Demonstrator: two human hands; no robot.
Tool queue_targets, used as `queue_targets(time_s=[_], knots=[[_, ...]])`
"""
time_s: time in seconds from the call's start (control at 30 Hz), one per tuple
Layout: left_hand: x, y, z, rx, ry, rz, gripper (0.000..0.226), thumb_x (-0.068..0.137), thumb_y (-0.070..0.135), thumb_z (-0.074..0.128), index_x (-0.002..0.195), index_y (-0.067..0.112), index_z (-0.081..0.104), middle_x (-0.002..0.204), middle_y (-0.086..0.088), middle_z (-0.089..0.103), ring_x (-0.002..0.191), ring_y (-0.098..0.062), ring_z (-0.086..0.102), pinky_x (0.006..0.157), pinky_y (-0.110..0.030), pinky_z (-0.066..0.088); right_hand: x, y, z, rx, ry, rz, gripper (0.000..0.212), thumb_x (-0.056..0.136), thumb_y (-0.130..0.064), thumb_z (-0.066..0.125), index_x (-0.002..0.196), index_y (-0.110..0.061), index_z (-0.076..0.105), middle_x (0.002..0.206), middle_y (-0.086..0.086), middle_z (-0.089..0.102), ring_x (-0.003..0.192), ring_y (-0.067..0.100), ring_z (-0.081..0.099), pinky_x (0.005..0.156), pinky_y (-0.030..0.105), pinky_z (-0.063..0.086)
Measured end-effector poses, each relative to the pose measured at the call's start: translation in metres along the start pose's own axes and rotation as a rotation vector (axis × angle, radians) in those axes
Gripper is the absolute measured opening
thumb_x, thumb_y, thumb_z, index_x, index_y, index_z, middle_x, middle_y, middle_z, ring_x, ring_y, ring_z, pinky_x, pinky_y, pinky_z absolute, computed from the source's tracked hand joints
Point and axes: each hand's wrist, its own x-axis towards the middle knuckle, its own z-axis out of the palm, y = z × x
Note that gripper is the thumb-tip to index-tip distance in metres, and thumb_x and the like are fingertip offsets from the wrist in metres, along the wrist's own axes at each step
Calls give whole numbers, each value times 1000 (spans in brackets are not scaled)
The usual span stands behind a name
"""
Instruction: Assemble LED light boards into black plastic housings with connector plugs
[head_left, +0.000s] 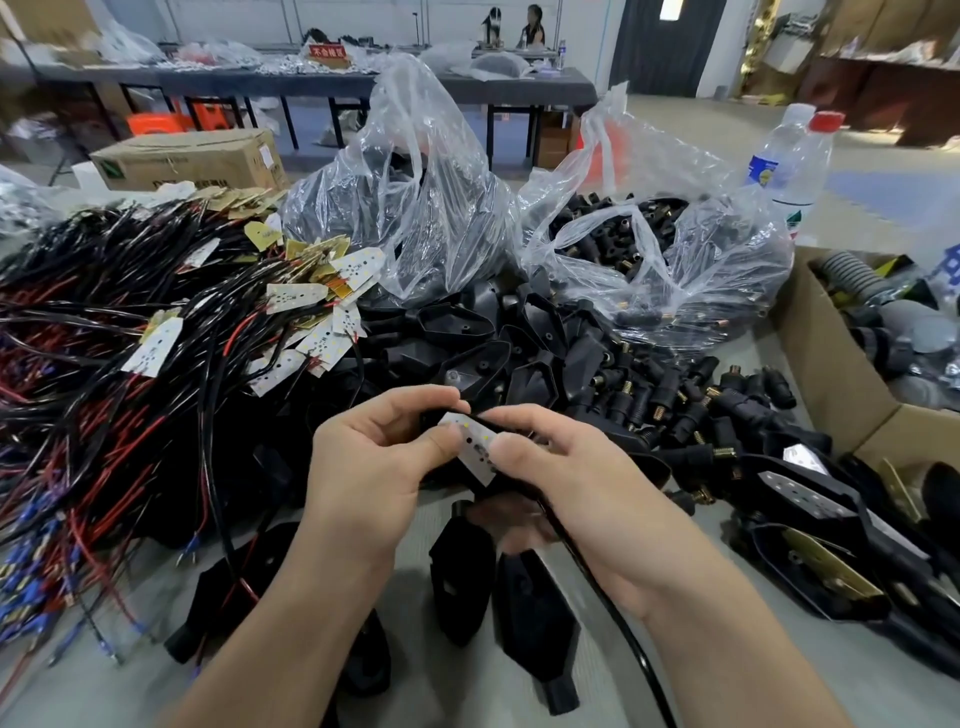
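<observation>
Obs.: the left hand (363, 457) and right hand (582, 483) both curl round one black housing (434, 418), held above the bench at centre. The white LED board (475, 449) lies in its open face, a thumb tip pressing on each end.

Handling (judged): the board is thin, light and stiff, and probably weak at the solder joints, so it should be pressed flat near the edges, not on the LEDs. The housing is rigid, smooth plastic and should be cradled from below. The black cable (597, 577) hangs past the right wrist and may tug.
</observation>
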Motion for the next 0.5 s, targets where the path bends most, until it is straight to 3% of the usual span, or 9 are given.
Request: queue_targets(time_s=[0.07, 0.17, 0.23, 0.33, 0.43, 0.5], knots=[[3, 0, -3, -1, 62, 29, 39, 80, -14, 72, 80, 24, 82, 90, -7, 80, 78, -16, 74, 70, -27, 60, 0, 3, -4, -242, 82, 5, 23, 92, -17, 71, 114, -24, 66, 81, -1, 73, 59, 19, 64, 50, 26, 46], [8, -1, -7, -9, 128, 49, 41, 76, -17, 75, 77, 24, 81, 90, -5, 80, 81, -15, 74, 77, -31, 58, 3, 6, -9, -256, 115, 19, 26, 83, -3, 71, 103, -20, 70, 63, 5, 61, 45, 15, 47, 46, 21, 36], [8, -2, -7, -1, 128, 66, 42, 73, -17, 76, 77, 24, 81, 90, -5, 80, 82, -13, 74, 76, -27, 58, 6, 7, -12, -319, 147, 14, 30, 79, 2, 69, 96, -22, 73, 56, 0, 62, 44, 12, 43, 44, 20, 34], [11, -4, -10, -16, 62, 27, 41, 63, -10, 82, 79, 27, 82, 91, -2, 80, 81, -8, 73, 69, -18, 57, 9, 9, -16, -422, 211, -42, 34, 81, -2, 63, 95, -31, 75, 66, -1, 73, 49, 11, 45, 54, 26, 36], [15, -3, -17, -69, -58, -73, 37, 49, 7, 82, 81, 27, 83, 93, -1, 80, 83, -11, 75, 70, -19, 58, 9, 8, -21, -451, 204, -97, 40, 79, -12, 60, 103, -39, 76, 70, -1, 75, 53, 7, 48, 61, 31, 38], [15, -5, -17, -63, -95, -98, 38, 44, 10, 83, 78, 25, 83, 91, -1, 80, 83, -13, 76, 71, -21, 59, 9, 8, -26, -485, 220, -139, 39, 78, -21, 58, 109, -38, 75, 67, -3, 74, 51, 3, 48, 61, 27, 39]])
